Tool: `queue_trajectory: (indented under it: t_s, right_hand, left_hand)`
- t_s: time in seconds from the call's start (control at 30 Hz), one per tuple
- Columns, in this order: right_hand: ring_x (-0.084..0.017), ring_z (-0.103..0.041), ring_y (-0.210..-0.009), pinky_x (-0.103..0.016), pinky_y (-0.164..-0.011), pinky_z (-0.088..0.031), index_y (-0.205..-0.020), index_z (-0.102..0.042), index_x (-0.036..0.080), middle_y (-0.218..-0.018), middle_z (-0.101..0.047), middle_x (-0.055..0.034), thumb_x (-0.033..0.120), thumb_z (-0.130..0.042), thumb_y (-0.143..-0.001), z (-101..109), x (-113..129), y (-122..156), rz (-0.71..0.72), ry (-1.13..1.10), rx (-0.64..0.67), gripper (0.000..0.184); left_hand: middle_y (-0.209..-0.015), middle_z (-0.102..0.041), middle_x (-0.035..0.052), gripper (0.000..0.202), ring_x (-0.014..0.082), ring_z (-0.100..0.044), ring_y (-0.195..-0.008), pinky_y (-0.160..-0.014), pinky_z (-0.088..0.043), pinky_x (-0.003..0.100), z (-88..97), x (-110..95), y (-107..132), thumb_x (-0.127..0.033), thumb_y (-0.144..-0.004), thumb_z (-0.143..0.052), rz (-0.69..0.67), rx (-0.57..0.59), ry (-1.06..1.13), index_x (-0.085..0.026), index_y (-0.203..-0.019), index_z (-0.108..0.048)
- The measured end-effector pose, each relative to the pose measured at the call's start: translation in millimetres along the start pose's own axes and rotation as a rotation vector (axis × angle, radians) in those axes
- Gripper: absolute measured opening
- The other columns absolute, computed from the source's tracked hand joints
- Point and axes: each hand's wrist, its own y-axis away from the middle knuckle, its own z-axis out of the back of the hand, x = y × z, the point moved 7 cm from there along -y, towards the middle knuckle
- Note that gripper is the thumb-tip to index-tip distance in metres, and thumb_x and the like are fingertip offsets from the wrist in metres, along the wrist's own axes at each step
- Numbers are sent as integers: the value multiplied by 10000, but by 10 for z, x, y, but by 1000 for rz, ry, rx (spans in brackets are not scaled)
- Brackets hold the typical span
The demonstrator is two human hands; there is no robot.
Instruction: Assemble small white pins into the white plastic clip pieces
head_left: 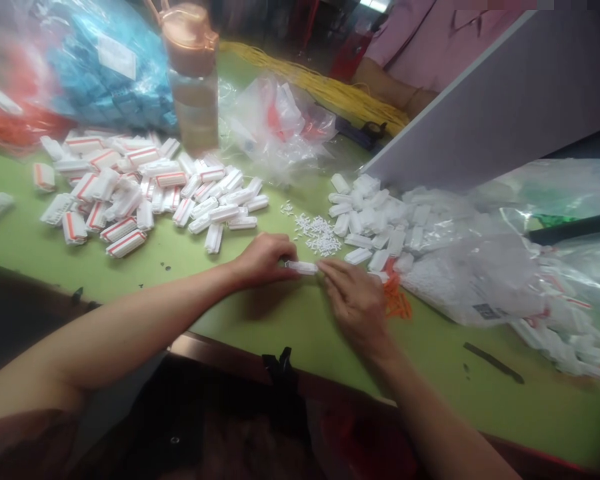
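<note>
A small white oblong plastic piece (301, 267) spans the gap between my two hands, just above the green table. My left hand (267, 259) is closed around its left end. At the other end, the fingertips of my right hand (353, 297) are pinched together against the piece; whether a tiny part is also between them is hidden. Right behind the piece lies a scatter of tiny white pins (317, 233). Loose white pieces (380, 217) are heaped behind my right hand, and orange strips (397, 297) lie by its knuckles.
At left is a pile of white pieces with orange stripes (143, 158). Behind it stand a bottle (193, 87) and a bag of blue parts (113, 80). Clear bags (460, 273) cover the right side, below a grey panel (485, 113). Another person's arm (395, 87) shows across the table.
</note>
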Motion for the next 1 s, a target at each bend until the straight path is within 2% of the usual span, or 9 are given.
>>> queue_trajectory:
  t_s: [0.1,0.23,0.3,0.4,0.57,0.8,1.0]
  right_hand:
    - [-185,-618,-996,-340,-783,-323,-1252,-594,246,-1141,-700,-49,196,-506,-929,-31,30,16,47,64,17,339]
    - [-182,-601,-990,-342,-767,-305,-1201,-610,183,-1130,-705,-64,140,-518,-915,-70,156,9,150,157,30,303]
    - [-177,-599,-979,-338,-761,-302,-1176,-615,175,-1108,-712,-64,135,-513,-918,-67,187,-8,161,186,22,280]
    - [-177,-599,-972,-337,-767,-302,-1165,-620,189,-1091,-717,-58,144,-501,-926,-60,201,-27,154,196,22,270]
    - [-180,-591,-947,-337,-757,-306,-1165,-624,177,-1078,-714,-71,131,-478,-927,-66,227,-18,162,208,-7,283]
    - [-215,-568,-944,-349,-767,-323,-1192,-622,118,-1027,-704,-131,99,-474,-895,-118,283,5,199,198,-33,332]
    - [-171,-575,-853,-331,-736,-302,-1137,-643,193,-995,-722,-51,153,-481,-914,-53,226,-31,148,174,-69,279]
  left_hand:
    - [-721,-608,-3,227,96,-520,-635,-642,-387,225,-1,0,-6,-351,-694,-774,8,5,-4,-149,-750,-688]
    - [-733,-626,3,237,104,-545,-650,-660,-403,234,0,-8,2,-373,-707,-760,-1,-3,-17,-152,-750,-685]
    - [-783,-653,19,234,119,-578,-699,-690,-417,247,7,-26,19,-370,-731,-744,-25,-27,-57,-157,-812,-694]
    - [-868,-677,52,239,145,-611,-786,-725,-424,274,-2,-110,60,-389,-839,-644,-133,-56,-170,-167,-910,-696]
    - [-861,-669,76,327,145,-595,-761,-699,-414,289,-77,-233,130,-371,-968,-439,-286,-45,-415,-161,-918,-685]
    - [-871,-652,87,320,167,-575,-785,-737,-417,321,-163,-294,172,-233,-988,-358,-286,50,-605,-133,-927,-656]
    - [-928,-680,87,318,166,-596,-813,-769,-432,322,-152,-288,189,-286,-990,-385,-275,17,-614,-141,-1011,-668]
